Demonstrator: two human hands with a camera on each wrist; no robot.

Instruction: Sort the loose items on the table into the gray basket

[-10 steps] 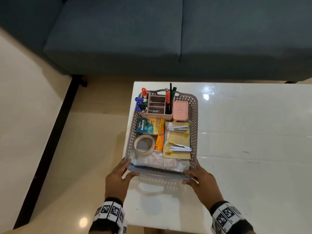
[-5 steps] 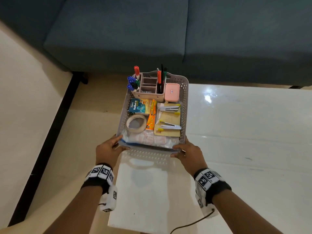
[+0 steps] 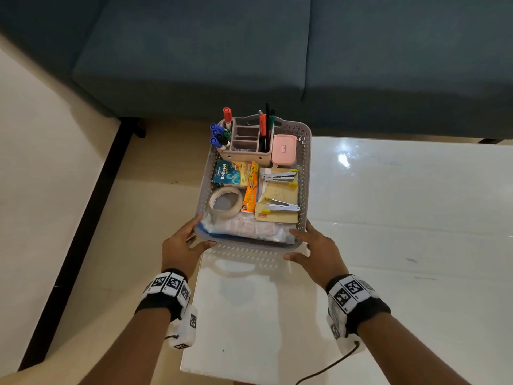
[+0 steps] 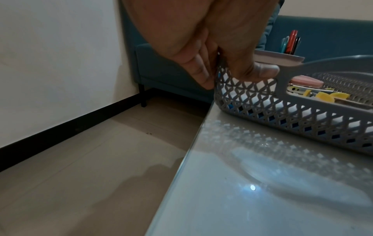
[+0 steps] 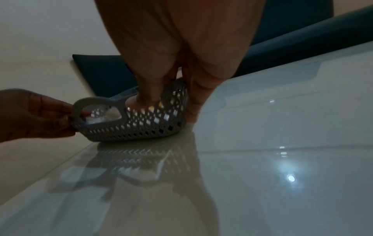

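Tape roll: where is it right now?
Head view: the tape roll lies inside the gray basket, near-left part, beside the orange packet and just below the blue box.

Head view looks steeply down; both wrist views (low, close) share the gray basket near end.

Print on the orange packet in the gray basket, too small
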